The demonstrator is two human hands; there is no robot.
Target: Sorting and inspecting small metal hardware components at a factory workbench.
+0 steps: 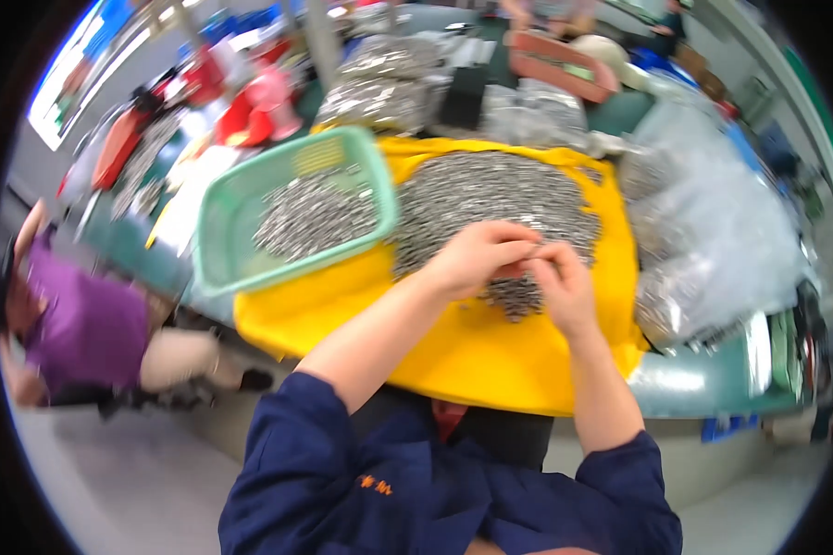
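On the chest of my navy shirt (528,513), small orange lettering (376,485) is showing, too blurred for me to be reading it. To my left, a pale green plastic basket (233,222) is sitting partly over the yellow cloth (444,361), and a loose heap of small silvery metal parts (315,220) is lying in it, mostly toward its right side, leaving some of the bottom bare. Beyond my hands, a much broader pile of small metal parts (491,190) is spreading over the cloth, and a darker cluster (514,298) is lying just below my fingers.

My left hand (479,259) and right hand (567,285) are hovering close together at the near edge of that pile, fingertips bunched and almost meeting; I cannot tell whether either is holding a part.

To the right, large clear plastic bags (722,222) are slumping on the green table (690,384). Past the pile, filled silvery bags (379,79) are lying stacked, and a salmon-pink tray (565,69) is standing farther right, its contents blurring. At far left, a person in a purple top (93,314) is sitting.
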